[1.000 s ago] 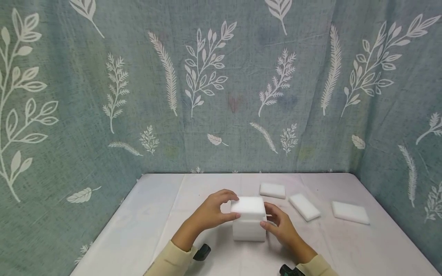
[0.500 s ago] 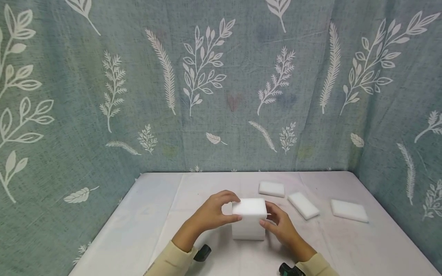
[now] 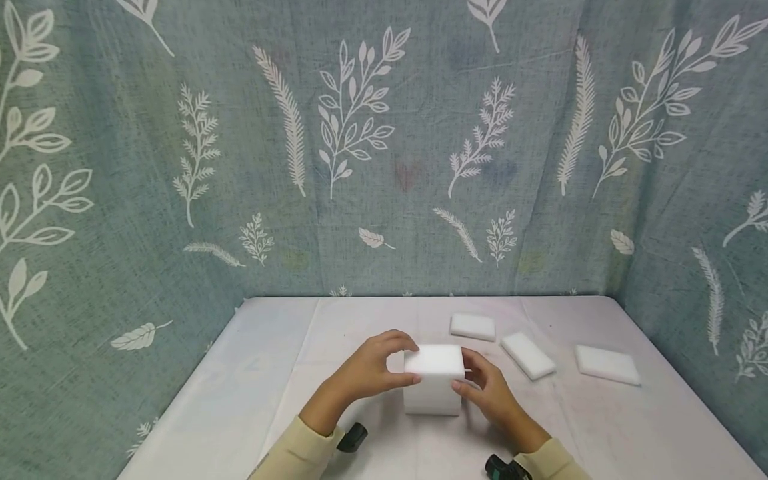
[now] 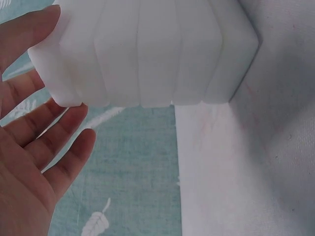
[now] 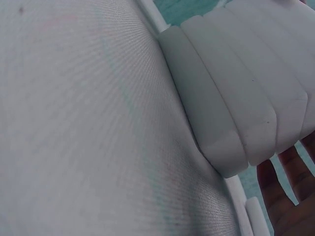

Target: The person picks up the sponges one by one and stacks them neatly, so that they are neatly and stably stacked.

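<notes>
A stack of several white foam sponges (image 3: pixel 433 395) stands on the table, layers flush. My left hand (image 3: pixel 373 370) pinches the top sponge (image 3: pixel 433 359) at its left end, thumb in front and fingers behind. In the left wrist view the layers of the stack (image 4: pixel 157 64) show as parallel seams, with the other left fingers loosely bent beside it. My right hand (image 3: pixel 493 395) holds the right side of the upper stack, thumb on the front face and fingers round the back. The right wrist view shows dark fingers (image 5: pixel 280 184) against the sponge edges; the thumb is mostly hidden there.
Three loose white sponges lie flat on the right of the white-covered table (image 3: pixel 252 387): one at the back (image 3: pixel 473 327), one angled (image 3: pixel 529 356), one further right (image 3: pixel 608 365). A leaf-patterned curtain (image 3: pixel 384 147) encloses the back and sides.
The top sponge, which jutted slightly left with a visible seam, now sits flush with the stack. Both hands keep nearly the same place; the view has tilted slightly.
</notes>
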Demonstrator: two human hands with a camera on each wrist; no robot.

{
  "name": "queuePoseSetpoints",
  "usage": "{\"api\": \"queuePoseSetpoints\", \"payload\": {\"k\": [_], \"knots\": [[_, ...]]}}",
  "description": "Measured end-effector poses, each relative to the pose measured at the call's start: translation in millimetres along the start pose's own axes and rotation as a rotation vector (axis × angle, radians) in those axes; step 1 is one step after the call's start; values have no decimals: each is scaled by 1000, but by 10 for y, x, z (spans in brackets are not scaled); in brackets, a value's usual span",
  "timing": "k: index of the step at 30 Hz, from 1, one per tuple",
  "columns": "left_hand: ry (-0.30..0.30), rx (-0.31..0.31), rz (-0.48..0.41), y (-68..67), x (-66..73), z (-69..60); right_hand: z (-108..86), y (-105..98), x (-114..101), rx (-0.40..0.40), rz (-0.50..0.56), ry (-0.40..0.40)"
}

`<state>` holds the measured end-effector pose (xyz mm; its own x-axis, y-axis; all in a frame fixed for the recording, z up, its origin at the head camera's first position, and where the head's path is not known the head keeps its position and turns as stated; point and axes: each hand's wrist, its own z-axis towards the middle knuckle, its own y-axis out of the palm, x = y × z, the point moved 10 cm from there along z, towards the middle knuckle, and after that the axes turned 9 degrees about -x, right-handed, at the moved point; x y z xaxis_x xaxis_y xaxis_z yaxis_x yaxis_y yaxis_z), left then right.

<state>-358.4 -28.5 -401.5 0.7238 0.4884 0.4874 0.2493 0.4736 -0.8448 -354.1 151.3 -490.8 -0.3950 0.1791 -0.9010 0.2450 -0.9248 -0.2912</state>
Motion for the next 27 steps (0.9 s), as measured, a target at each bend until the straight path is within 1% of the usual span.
{"api": "queuePoseSetpoints", "payload": {"k": [6,10,13,19,27], "knots": [[9,3,-2,14,-18,4,-6,-1,-18,0,9,-17],[21,2,-17,20,-27,6,-6,-6,14,9,5,21],[27,-11,-43,36,-39,4,-10,-6,29,11,-5,28],[33,-46,-109,101,-83,8,-22,-9,-11,15,-22,-52],[17,-53,-126,112,-113,15,-20,-17,-48,24,-7,-69]]}}
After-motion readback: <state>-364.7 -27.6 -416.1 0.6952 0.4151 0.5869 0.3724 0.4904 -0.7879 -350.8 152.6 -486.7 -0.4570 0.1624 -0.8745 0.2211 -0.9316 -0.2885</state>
